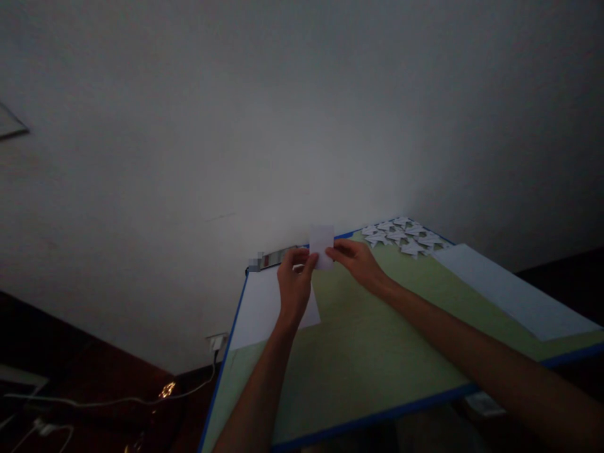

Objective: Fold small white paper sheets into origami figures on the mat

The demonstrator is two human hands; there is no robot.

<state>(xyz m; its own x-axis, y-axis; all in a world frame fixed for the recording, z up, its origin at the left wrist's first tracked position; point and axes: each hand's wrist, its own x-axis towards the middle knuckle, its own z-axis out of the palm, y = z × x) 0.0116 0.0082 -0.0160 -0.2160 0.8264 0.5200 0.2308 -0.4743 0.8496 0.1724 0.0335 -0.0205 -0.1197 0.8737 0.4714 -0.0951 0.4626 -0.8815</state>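
A small white paper [322,246] stands upright above the far edge of a green board with a blue rim [377,340]. My left hand [293,284] pinches its lower left corner, fingers closed. My right hand [357,261] pinches its lower right edge, fingers closed too. Both forearms reach forward over the board. A white sheet [257,308] lies flat under my left hand.
A pile of several small folded white paper pieces [402,234] lies at the board's far right corner. A long pale sheet [512,290] lies along the right side. A wall socket with plug and cable [216,343] sits low on the white wall. The room is dim.
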